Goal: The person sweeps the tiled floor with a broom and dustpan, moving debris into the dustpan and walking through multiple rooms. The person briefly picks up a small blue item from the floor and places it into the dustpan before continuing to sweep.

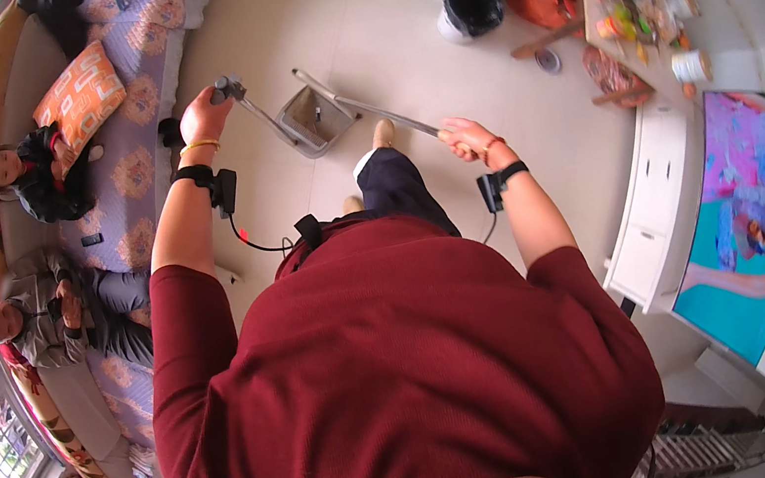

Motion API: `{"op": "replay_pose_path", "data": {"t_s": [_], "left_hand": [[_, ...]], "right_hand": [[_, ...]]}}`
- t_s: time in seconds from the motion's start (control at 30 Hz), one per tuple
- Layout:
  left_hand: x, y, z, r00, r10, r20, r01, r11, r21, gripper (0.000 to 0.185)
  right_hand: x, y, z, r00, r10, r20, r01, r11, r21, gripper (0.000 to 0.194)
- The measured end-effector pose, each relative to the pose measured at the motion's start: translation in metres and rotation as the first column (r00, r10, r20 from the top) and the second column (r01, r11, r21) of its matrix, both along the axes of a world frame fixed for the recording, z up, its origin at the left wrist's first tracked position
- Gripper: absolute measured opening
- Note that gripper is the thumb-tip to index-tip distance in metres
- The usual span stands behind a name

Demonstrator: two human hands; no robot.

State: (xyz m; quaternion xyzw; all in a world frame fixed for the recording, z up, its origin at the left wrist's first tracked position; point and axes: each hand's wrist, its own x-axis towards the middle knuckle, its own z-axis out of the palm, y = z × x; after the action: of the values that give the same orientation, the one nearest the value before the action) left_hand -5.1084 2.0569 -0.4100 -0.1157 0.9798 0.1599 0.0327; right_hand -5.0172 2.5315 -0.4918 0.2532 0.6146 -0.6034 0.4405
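Note:
My left hand point(206, 119) is closed around the grey top end of a long dustpan handle point(264, 117). That handle slants down to a grey dustpan point(315, 146), low over the tiled floor ahead of my feet. A small light patch shows inside the pan, too small to make out. My right hand point(469, 138) grips the pale end of a metal broom stick point(401, 119). From there the stick runs leftward across the pan's edge to a narrow broom head point(313, 83) on the pan's far side. Its bristles cannot be made out.
To the left is a sofa point(150, 167) with a patterned cover, a cushion point(82, 95) and two seated people. A lined waste bin point(472, 8) stands ahead right. Further right are a cluttered table point(594, 18), a white cabinet point(652, 189) and a lit television point(748, 226).

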Motion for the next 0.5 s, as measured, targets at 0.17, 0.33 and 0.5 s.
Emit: {"op": "replay_pose_path", "data": {"t_s": [0.17, 0.33, 0.5], "left_hand": [[-0.069, -0.022, 0.0, 0.999, 0.026, -0.028, -0.026, 1.0, 0.014, 0.047], [-0.143, -0.038, 0.002, 0.991, 0.125, -0.057, -0.125, 0.992, 0.005, 0.046], [-0.206, -0.046, 0.0, 0.973, 0.216, -0.077, -0.215, 0.976, 0.023, 0.043]], "right_hand": [[-0.089, 0.023, 0.022, 0.998, -0.053, -0.043, 0.055, 0.998, 0.035, 0.061], [-0.193, 0.015, -0.007, 0.992, -0.04, -0.12, 0.058, 0.987, 0.152, 0.019], [-0.286, -0.018, -0.036, 0.992, -0.057, -0.117, 0.089, 0.95, 0.298, 0.006]]}}
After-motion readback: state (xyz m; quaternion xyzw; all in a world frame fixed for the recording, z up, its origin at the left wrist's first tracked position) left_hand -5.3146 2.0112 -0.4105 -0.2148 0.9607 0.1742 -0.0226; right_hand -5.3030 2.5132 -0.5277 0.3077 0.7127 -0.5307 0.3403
